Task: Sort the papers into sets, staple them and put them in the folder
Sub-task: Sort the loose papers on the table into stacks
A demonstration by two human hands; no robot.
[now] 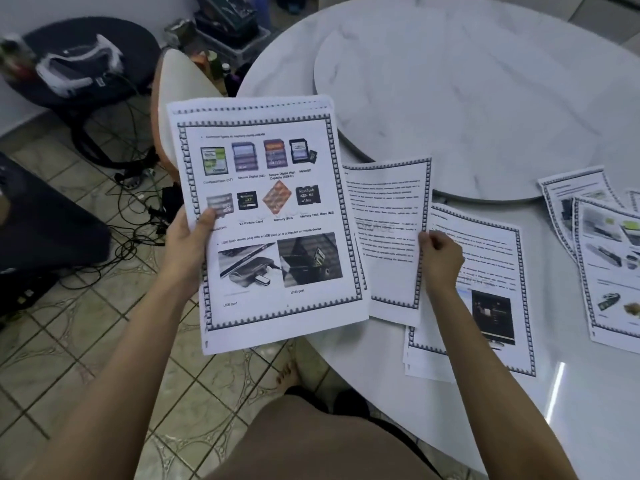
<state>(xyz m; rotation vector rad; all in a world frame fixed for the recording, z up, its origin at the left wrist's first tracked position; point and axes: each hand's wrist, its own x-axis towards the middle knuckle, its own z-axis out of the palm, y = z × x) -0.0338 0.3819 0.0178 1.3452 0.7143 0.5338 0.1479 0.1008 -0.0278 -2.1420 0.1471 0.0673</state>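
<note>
My left hand [192, 237] grips the left edge of a stack of printed papers [270, 216], held up off the table's left side; the top page shows memory cards and USB photos. My right hand [440, 258] pinches the right edge of a single text page [388, 237], held just right of the stack. Below that hand a small pile of bordered pages [485, 306] lies on the white round table [519, 116]. More picture pages [602, 251] are spread at the table's right edge. No stapler or folder is in view.
A raised round turntable [467, 81] fills the table's middle. A chair back [180, 98] stands left of the table. Cables [138, 209] and dark equipment lie on the tiled floor at left. My knees are below the table edge.
</note>
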